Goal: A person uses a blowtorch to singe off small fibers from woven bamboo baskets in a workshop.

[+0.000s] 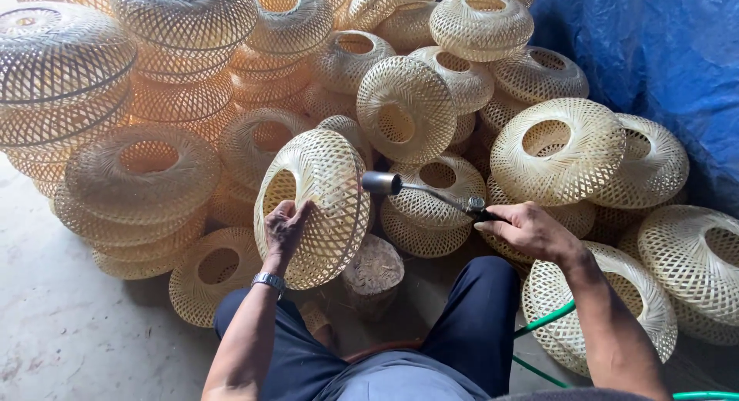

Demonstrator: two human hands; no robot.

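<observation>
Seated person, head view looking down at dark trouser legs at bottom centre of the frame. Left hand [285,225], wristwatch [269,282] on the wrist, is grasping a woven bamboo basket [327,201] at centre frame; fingers hooked over the rim of its round opening, basket tipped on its side, opening facing left. Right hand [527,230], right of centre, is clenched around the handle of a metal torch [419,189]. The torch's thin tube runs up-left from the hand to a round dark nozzle; nozzle sits just beside the right side of the held basket, touching or nearly so, cannot tell which. No flame can be made out.

A green hose [543,320] runs from lower right, under the right forearm, toward the bottom edge. A small low woven basket [373,266] stands on the floor between the knees, just below the held basket.

A big pile of similar woven baskets [185,78] fills the upper left, top and right of the frame, stacked and leaning on each other. Blue tarp [654,55] at upper right behind the pile. Pale concrete floor [69,324] at lower left.
</observation>
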